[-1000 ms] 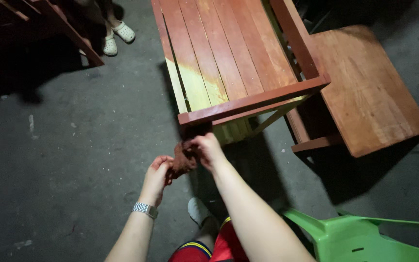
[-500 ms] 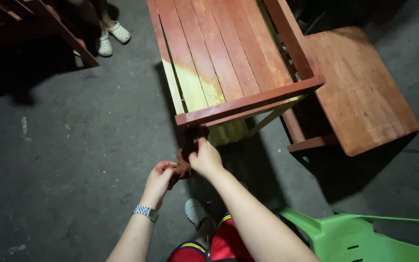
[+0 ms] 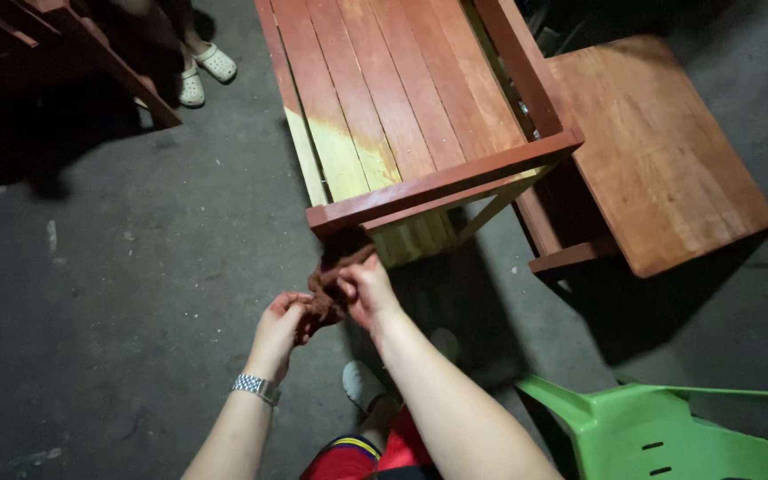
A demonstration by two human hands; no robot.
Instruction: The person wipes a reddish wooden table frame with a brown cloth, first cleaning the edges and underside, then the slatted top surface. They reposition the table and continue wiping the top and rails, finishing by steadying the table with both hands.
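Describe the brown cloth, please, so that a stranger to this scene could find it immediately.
Start at the red slatted wooden frame in the middle. Below its near corner, the left hand and right hand hold a crumpled reddish-brown cloth, the only soft thing among hard wood and concrete.

The bench [image 3: 402, 116] is made of wood slats with red-brown paint that shines a little. One patch near its front edge is bare, pale yellow wood. Right of the bench, the low table [image 3: 660, 151] is smooth wood with a soft shine. Just below the bench's front corner, the left hand [image 3: 279, 324] and right hand [image 3: 364, 289] grip a soft, dark brown cloth [image 3: 326, 289] that looks crumpled and matt. The watch [image 3: 255, 387] has a shiny metal band. The chair [image 3: 668, 431] is smooth green plastic. The floor [image 3: 91, 293] is rough grey concrete.
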